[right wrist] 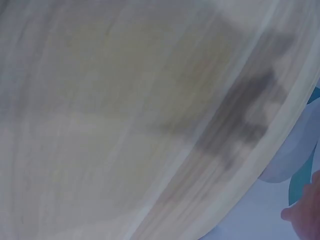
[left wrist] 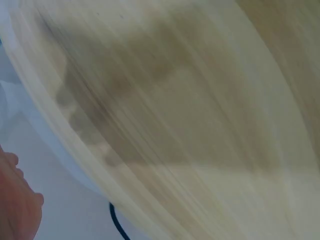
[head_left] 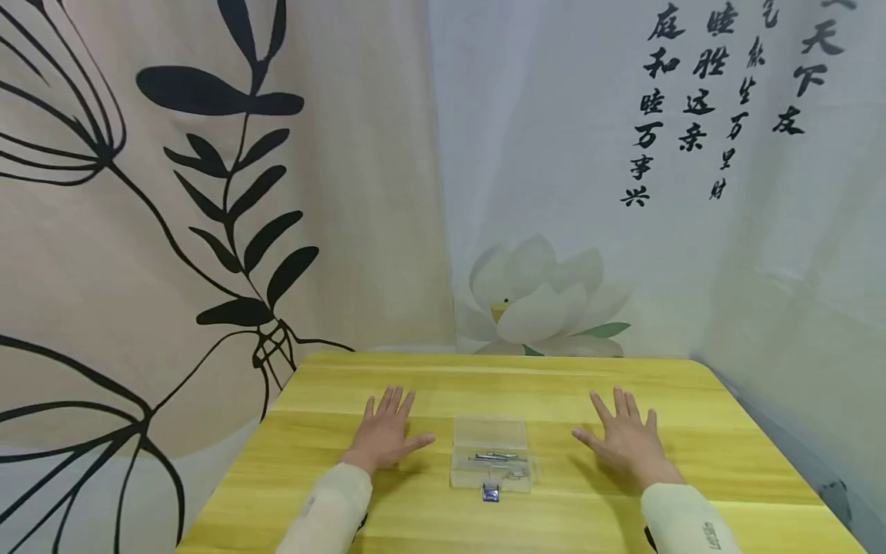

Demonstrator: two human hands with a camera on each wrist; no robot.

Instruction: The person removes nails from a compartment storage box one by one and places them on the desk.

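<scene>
A clear plastic box [head_left: 458, 469] with its lid [head_left: 490, 432] raised lies on the wooden table between the two hands. Inside it are several thin silver metal pieces [head_left: 497, 457]. A small purple-blue piece [head_left: 491, 492] sits at the box's front edge. To the left of the box, the left hand [head_left: 384, 435] is spread with straight fingers and holds nothing. On the other side, the right hand [head_left: 626, 440] is spread in the same way, also without anything in it. Each wrist view catches only a corner of its hand, with the hand's shadow on the wood.
The yellow wood-grain table [head_left: 554, 531] has rounded far corners. Behind it hangs a curtain [head_left: 374, 192] printed with dark plants, a pale lotus and black writing. A dark cord [left wrist: 117, 222] shows past the table edge in the left wrist view.
</scene>
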